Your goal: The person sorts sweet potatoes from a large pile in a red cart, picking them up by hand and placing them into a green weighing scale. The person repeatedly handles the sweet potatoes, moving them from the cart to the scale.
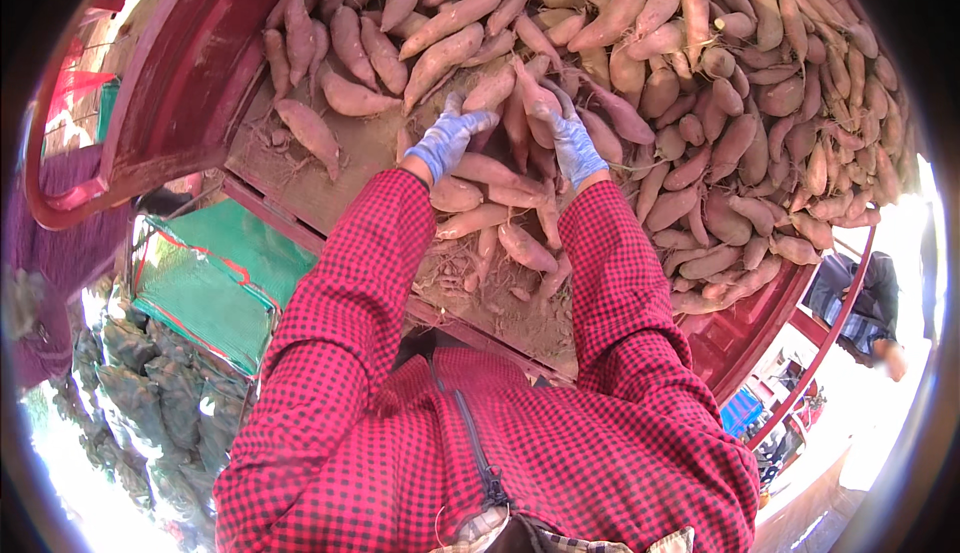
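Observation:
Both my hands wear pale blue-grey gloves and reach into a heap of sweet potatoes [712, 95] on a truck bed. My right hand [576, 140] grips an upright sweet potato [534, 99], its thumb across the front and fingers behind. To the left, my left hand [450, 136] has its thumb stretched over a sweet potato and its fingers beside another sweet potato [491, 90]. Whether it bears any weight is unclear. Between and below my wrists lie several loose sweet potatoes [472, 220], with thin roots and soil around them.
The red metal side wall [180, 65] of the bed rises at left. A green mesh-covered frame [202, 283] stands below the bed's edge, near several dark filled bags [150, 388]. At far right, a person [862, 305] is beyond the red rail [832, 343].

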`<state>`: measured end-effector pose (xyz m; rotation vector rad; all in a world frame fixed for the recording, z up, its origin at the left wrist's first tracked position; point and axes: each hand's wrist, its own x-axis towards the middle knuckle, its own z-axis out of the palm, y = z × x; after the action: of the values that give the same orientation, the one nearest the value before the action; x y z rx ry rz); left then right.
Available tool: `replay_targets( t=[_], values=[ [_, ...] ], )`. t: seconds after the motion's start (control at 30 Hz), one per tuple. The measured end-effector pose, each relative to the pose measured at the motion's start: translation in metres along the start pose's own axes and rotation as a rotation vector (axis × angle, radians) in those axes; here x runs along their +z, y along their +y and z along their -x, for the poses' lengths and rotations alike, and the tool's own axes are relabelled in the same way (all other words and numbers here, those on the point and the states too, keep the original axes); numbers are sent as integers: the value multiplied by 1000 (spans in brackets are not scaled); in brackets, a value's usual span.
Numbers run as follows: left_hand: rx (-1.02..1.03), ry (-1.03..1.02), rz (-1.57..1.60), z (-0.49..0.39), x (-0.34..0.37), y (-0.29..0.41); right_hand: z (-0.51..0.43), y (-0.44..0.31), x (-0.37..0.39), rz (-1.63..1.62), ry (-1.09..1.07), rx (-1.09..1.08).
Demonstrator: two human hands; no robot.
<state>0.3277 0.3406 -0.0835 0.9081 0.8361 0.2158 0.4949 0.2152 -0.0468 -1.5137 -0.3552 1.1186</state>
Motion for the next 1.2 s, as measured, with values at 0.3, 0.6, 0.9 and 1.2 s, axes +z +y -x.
replay_targets(
  t=[0.3, 0.6, 0.9, 1.2],
  values=[
    [238, -139, 37, 51, 26, 45, 34, 14, 16, -398, -192, 65],
    [652, -96, 247, 213, 7, 77, 172, -105, 132, -213, -307, -245],
    [831, 692, 379, 546, -88, -55, 359, -14, 326, -50, -1062, 210],
    [755, 1442, 298, 852, -134, -157, 591, 93, 506, 11, -1713, 527]
  ],
)
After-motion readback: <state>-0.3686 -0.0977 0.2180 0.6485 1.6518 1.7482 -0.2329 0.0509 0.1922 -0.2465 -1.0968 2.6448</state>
